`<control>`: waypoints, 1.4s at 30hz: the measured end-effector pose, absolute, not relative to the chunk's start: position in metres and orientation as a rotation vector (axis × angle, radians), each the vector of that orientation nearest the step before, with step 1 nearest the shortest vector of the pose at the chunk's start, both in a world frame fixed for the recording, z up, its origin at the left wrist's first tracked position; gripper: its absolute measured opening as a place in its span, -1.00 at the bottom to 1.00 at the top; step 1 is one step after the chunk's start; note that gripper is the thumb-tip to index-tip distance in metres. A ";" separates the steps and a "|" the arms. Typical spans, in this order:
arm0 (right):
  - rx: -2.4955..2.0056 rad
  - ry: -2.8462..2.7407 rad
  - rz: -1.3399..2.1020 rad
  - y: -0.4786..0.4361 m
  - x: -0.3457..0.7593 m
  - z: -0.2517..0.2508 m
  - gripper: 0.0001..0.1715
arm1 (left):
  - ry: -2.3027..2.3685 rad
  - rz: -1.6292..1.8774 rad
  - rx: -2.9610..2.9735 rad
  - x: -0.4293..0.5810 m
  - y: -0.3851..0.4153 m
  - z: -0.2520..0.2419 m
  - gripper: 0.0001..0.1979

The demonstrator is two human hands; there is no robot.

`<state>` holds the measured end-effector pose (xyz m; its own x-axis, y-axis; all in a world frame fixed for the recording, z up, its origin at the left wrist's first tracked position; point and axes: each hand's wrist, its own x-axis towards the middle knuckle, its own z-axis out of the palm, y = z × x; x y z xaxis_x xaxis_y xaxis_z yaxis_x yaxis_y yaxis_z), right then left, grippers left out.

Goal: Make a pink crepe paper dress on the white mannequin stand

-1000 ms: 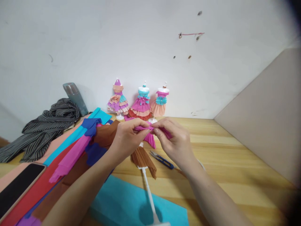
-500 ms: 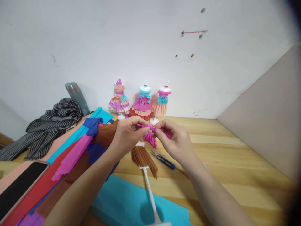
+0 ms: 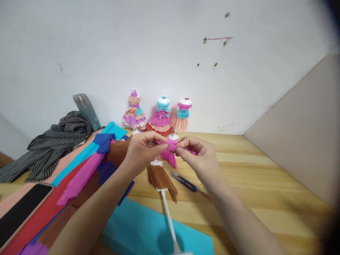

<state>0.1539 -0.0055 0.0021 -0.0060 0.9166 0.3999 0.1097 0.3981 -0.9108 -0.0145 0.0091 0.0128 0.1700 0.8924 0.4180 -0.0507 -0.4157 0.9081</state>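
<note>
Between my two hands is a strip of pink crepe paper point(image 3: 171, 142), gathered into folds. My left hand point(image 3: 145, 150) pinches its left part between thumb and fingers. The right part is pinched by my right hand point(image 3: 198, 152), with a bit of pink showing past the fingers. Just below hangs or lies a pleated pink piece point(image 3: 170, 158); whether it joins the strip I cannot tell. Nearer me a small white dress form point(image 3: 168, 209) lies on the table, wearing a pleated brown paper skirt point(image 3: 162, 179). Blue-handled thread snips point(image 3: 183, 181) lie beside that skirt, below my right hand.
Three dressed mini mannequins point(image 3: 162, 115) stand against the wall. Left are stacked coloured crepe papers point(image 3: 82, 173), a phone point(image 3: 22, 216), a striped scarf point(image 3: 58, 138) and a leaning bottle point(image 3: 87, 111). A turquoise sheet point(image 3: 135, 223) lies in front on the wooden table point(image 3: 255, 177).
The pink strip between my fingertips now shows wider and more spread. My right fingers have shifted slightly along it to the right. The view has tilted a little.
</note>
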 end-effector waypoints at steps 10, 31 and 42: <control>-0.966 -1.370 0.837 -0.009 0.148 0.006 -0.85 | 0.862 1.412 1.594 -0.013 0.008 0.014 -0.97; -0.998 -1.361 0.735 -0.013 0.143 -0.003 -0.89 | 0.876 1.425 1.638 -0.016 0.006 0.014 -0.95; -0.901 -1.500 0.503 -0.014 0.144 -0.006 -0.76 | 0.823 1.456 1.659 -0.018 0.012 0.014 -0.70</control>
<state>0.1436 -0.0136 -0.0060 0.0580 0.7760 0.6281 0.2409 0.5997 -0.7631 -0.0182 0.0118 0.0142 0.1398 0.8569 0.4961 -0.0174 -0.4988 0.8665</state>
